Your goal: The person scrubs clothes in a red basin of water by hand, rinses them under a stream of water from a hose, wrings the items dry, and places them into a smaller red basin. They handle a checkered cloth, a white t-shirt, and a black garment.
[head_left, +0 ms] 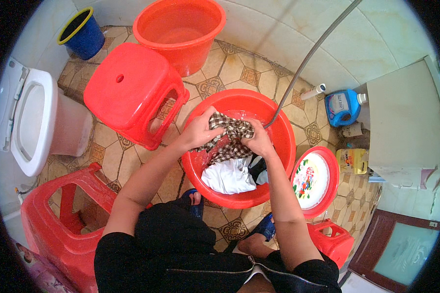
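In front of me on the tiled floor stands a red plastic basin (282,168) with water and laundry in it. Both hands grip a brown-and-white checked cloth (230,128), probably a garment, stretched between them over the basin. My left hand (202,131) is closed on its left end, and my right hand (257,138) on its right end. Nearer to me in the basin lie a white cloth (228,177) and a black cloth (257,169). A grey hose (298,73) comes down from the upper right into the basin, close by my right hand.
A red stool (124,88) and an orange-red tub (181,44) stand beyond the basin's left. At left are a toilet (46,122), a blue bin (85,41) and another red stool (68,195). To the right are a patterned basin (331,180), a blue detergent bottle (341,107) and a small red stool (335,241).
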A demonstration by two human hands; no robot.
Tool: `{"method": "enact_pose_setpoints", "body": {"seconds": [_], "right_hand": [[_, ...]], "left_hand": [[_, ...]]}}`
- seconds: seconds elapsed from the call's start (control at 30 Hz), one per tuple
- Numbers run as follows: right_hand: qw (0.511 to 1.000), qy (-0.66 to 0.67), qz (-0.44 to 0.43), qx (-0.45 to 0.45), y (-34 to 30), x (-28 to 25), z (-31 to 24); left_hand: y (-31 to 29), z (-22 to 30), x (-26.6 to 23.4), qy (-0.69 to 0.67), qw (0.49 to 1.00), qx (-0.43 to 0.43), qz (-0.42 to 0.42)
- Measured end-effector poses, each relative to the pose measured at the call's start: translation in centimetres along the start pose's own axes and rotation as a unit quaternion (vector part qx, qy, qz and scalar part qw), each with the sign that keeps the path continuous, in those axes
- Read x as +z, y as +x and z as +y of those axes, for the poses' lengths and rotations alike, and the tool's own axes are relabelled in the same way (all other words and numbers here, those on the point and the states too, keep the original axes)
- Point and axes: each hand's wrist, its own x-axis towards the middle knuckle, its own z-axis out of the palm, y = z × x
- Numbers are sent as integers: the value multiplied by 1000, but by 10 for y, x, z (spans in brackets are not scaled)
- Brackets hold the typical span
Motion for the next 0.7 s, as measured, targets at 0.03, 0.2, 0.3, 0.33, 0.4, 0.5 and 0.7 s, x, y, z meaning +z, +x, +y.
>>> {"method": "enact_pose_setpoints", "body": {"seconds": [0.03,0.2,0.3,0.33,0.4,0.5,0.7], "right_hand": [[999,-44,-9,-27,-1,-2,-16],[965,202,-150,79,-15,-9,-54],[881,442,-88,142,-10,-1,-32],[883,450,-32,133,-8,4,-36],[948,286,31,133,0,13,-26],[994,-30,47,99,5,37,0],[977,-147,-24,150,-4,84,58]], "left_hand": [[-2,5,-2,-23,1000,7,16],[-3,15,-4,-28,998,-24,45],[3,9,0,-22,996,-41,80],[2,14,0,30,994,-48,91],[0,31,-2,120,985,-107,59],[-7,-9,25,414,908,3,58],[-9,-63,61,465,873,-70,-127]]}}
